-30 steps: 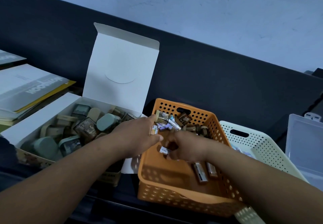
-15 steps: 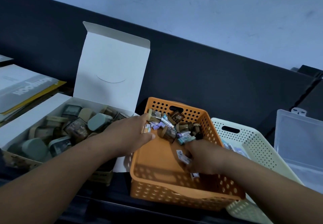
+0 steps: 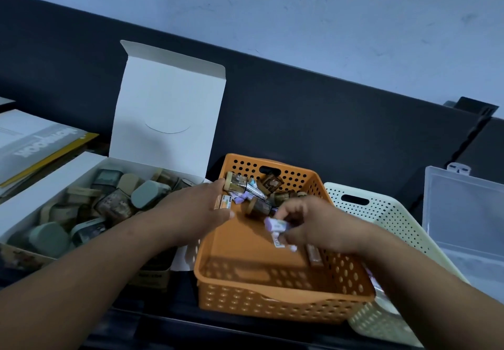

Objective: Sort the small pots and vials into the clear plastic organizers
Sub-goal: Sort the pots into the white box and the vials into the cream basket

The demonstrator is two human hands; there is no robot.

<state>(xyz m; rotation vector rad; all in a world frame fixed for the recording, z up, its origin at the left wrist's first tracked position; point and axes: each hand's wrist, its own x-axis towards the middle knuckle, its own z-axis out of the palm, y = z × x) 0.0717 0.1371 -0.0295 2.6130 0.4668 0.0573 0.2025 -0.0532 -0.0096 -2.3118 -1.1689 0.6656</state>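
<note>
Gathering vials (image 3: pixel 262 193) from basket (image 3: pixel 272 298): left hand (image 3: pixel 195 210) grips orange vial (image 3: pixel 225 202), right hand (image 3: pixel 316 225) pinches purple vials (image 3: pixel 276 225); organizer (image 3: pixel 463 213) looks empty, pots (image 3: pixel 144 198) in box (image 3: pixel 49 183) unsorted, so early stage.

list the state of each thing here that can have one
white box, lid flap open and upright, pots inside
orange basket, upright, vials heaped at far end
cream basket, upright
clear organizer, lid looks raised
left hand, holds an orange-labelled vial
right hand, pinches a purple-capped vial
</note>
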